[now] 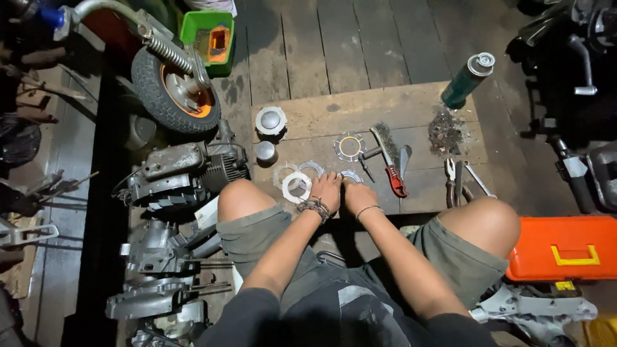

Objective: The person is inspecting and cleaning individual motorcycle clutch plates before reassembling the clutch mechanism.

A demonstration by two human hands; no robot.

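A: Head view, quick pass. Both hands down on the wooden board [385, 115], side by side, almost touching. What's under them?

B: A thin metal ring plate [351, 175], mostly covered. Left hand [328, 189] and right hand [358, 193] both have fingertips on it, pressing flat. Can't tell if either is actually clamped on it or just resting; fingers look curled, not spread.

A: Just left of the left hand?

B: White ring [296, 186], touching or overlapping a grey toothed ring [313, 168] right above the knuckles. Further out that way, a small round cap [265, 152] and a bigger domed cover [270, 120].

A: Straight ahead of the fingers?

B: Disc with a yellow circle [350, 146], near, not touching the hands.

A: Right side of the grip?

B: Wire brush with a red handle [389, 160] lying close, then pliers [453, 183] a bit further, a pile of dark debris [445, 133], and a green spray can [468, 80] tipped over at the far edge.

A: Outer stuff?

B: Engine block [183, 173] and small wheel [175, 83] far left, green bin [209, 35] beyond it, orange toolbox [565, 247] by the person's right knee.
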